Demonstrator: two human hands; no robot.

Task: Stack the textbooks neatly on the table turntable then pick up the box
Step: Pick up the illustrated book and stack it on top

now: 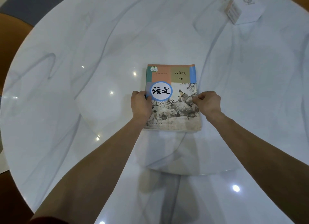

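Both hands, left hand (141, 105) and right hand (208, 103), pinch the textbook stack (173, 96) square, fingers closed on its sides mid-surface (nearly tidy, I'd say), leaving a long reach for the box (245, 8) far right.

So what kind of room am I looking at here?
Most likely a home or restaurant dining area. A large round marble-look table fills the view, with a raised turntable at its centre. A tissue box sits at the far right, and brown chairs show at the left edge.
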